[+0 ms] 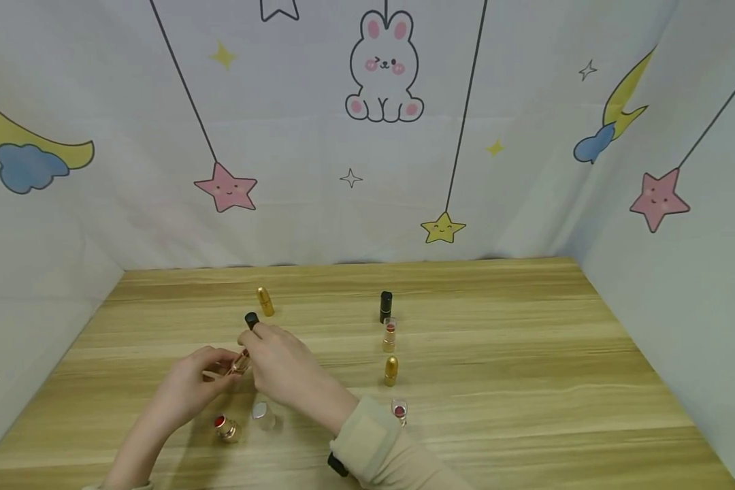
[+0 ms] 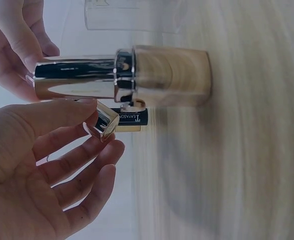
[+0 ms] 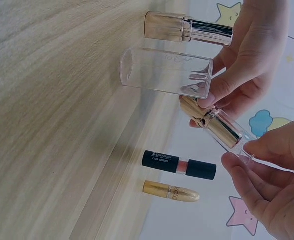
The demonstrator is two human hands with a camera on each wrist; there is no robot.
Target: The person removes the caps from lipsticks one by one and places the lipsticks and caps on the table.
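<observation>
A lipstick with a gold base (image 3: 193,109) and a clear cap (image 3: 232,140) is held tilted between both hands over the left part of the table. My left hand (image 1: 190,384) pinches its gold base. At the capped end, the fingertips of my right hand (image 1: 284,364) grip the clear cap, which surrounds the gold tube. Nearer the front stands an uncapped lipstick (image 1: 226,429) with a red tip and gold body. Beside it, a loose clear cap (image 1: 263,415) stands on the wood. Beyond the hands are a black lipstick (image 1: 252,320) and a gold bullet-shaped lipstick (image 1: 265,302).
Right of the hands runs a row: a black lipstick (image 1: 386,307), a clear-capped lipstick (image 1: 389,335), a gold lipstick (image 1: 391,371) and another clear-capped one (image 1: 399,410). A black object (image 1: 338,465) is partly hidden by the right sleeve (image 1: 367,439). Printed curtains enclose the wooden table (image 1: 527,354).
</observation>
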